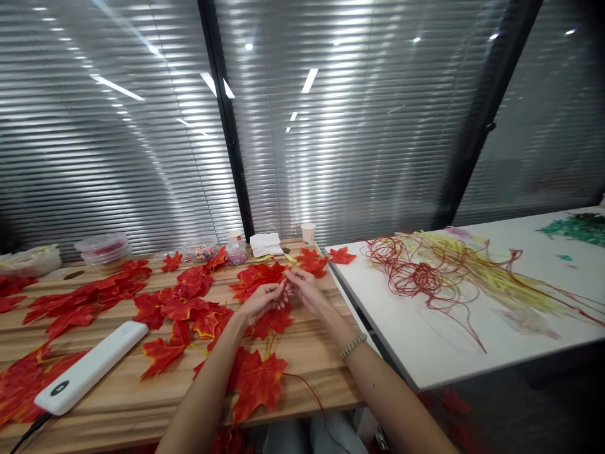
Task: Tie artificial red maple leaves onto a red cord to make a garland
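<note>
Taking clock positions from the two hands, slatted blinds [340, 126] fill 12 o'clock, behind a wood-grain counter [326, 347]. A white counter [406, 340] adjoins it at 3 o'clock, carrying a bundle of yellow strips [520, 287] and, overlapping it, a tangle of red cord [423, 277]. Red maple leaves [274, 323] lie directly under and around the hands on the wood, with another leaf heap [193, 309] at 9 o'clock. A white oblong device [94, 366] rests at 8 o'clock. The left hand [262, 301] and right hand [306, 289] almost meet, fingers curled and tips pinched close; whatever lies between them is too small to tell. White tissue [265, 244] sits at 11 o'clock, a paper cup [308, 234] at 1 o'clock, and a beaded bracelet [353, 347] circles the right wrist.
</note>
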Motion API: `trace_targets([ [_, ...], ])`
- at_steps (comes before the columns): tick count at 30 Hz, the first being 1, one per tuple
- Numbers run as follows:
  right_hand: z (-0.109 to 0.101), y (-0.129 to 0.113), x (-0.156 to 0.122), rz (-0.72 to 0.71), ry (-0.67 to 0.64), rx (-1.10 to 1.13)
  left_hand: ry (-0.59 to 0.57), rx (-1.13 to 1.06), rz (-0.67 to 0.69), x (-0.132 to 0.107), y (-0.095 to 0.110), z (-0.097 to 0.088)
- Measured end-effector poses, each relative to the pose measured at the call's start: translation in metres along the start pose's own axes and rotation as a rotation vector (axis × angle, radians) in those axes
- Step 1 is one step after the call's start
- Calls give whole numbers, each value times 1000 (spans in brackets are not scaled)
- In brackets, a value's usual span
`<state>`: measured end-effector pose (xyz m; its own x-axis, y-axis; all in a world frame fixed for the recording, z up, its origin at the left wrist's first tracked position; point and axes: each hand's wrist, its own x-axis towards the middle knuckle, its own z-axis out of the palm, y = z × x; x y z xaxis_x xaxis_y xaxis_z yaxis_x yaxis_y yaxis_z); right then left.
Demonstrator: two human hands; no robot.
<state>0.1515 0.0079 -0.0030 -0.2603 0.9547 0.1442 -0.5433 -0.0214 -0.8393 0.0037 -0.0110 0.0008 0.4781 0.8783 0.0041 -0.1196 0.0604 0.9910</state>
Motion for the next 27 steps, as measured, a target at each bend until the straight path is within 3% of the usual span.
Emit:
trace_targets([
  [6,-2,3,2,-31,14,-28,40,-38,12,4,-6,3],
  [13,-6,13,10,-106,120,-139,138,26,-9,8,-13,8],
  [21,-12,12,12,-45,287,91,96,67,-76,3,-9,6],
  [27,-15,4,6,-21,323,143,102,64,-133,3,-11,3],
])
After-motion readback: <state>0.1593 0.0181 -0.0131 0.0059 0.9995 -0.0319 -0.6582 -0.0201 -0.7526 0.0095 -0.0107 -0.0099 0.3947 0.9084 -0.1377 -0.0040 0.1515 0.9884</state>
